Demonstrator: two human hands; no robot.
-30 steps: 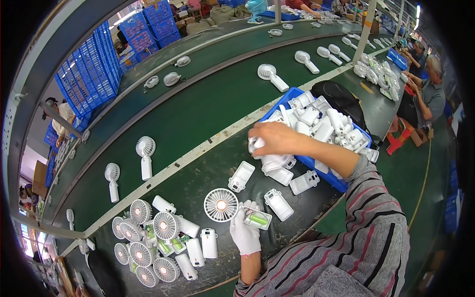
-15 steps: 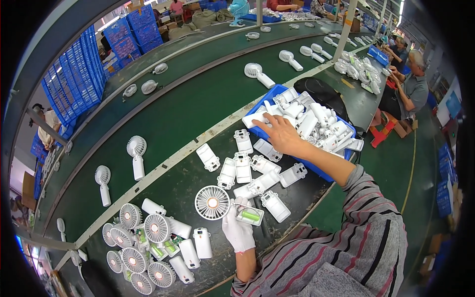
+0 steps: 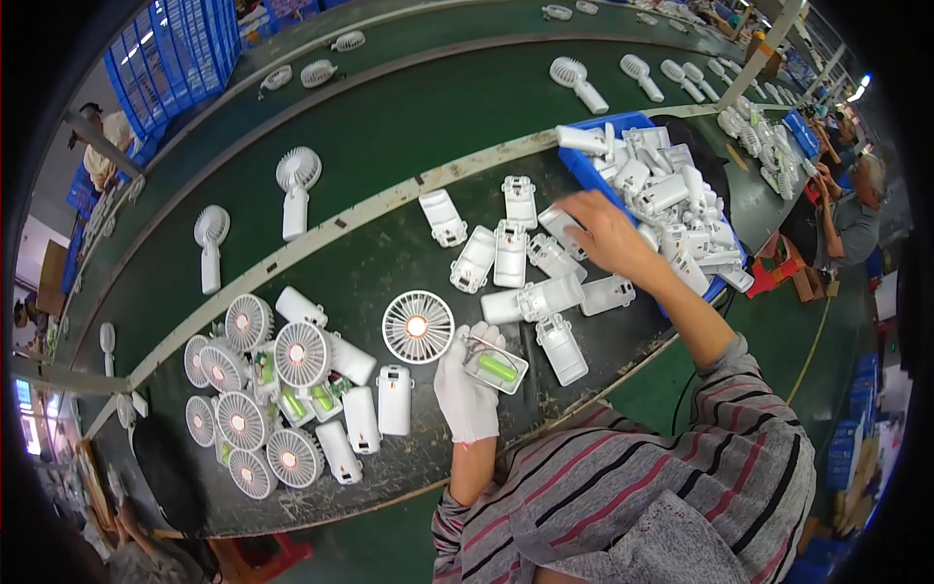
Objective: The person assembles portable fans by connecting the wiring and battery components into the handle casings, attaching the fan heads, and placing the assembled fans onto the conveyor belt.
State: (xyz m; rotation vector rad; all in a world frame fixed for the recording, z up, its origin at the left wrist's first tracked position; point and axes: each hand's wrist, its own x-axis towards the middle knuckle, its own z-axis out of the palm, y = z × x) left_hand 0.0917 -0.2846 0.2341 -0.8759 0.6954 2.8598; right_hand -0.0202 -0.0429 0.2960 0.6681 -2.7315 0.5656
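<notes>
My left hand [image 3: 467,394], in a white glove, is closed around a white handheld fan. Its round grille [image 3: 418,327] faces up and its opened handle [image 3: 498,365] shows a green battery and a wire. My bare right hand [image 3: 613,234] is over a loose white handle shell [image 3: 561,232] beside the blue bin. Its thumb and fingers are apart; the fingertips are blurred, and contact with the shell is unclear. Several more handle shells [image 3: 510,253] lie between my hands on the dark worktable [image 3: 389,234].
At the right, a blue bin [image 3: 581,167] is heaped with white plastic shells. Fan heads [image 3: 241,419] with green batteries and white shells are piled at the left. Assembled fans [image 3: 297,185] lie on the green conveyor [image 3: 428,107] beyond a pale rail. A person [image 3: 861,219] sits at the far right.
My right hand has drawn back from the white shell at the bin's edge to above the loose shells. The view has shifted; my left hand still holds the fan.
</notes>
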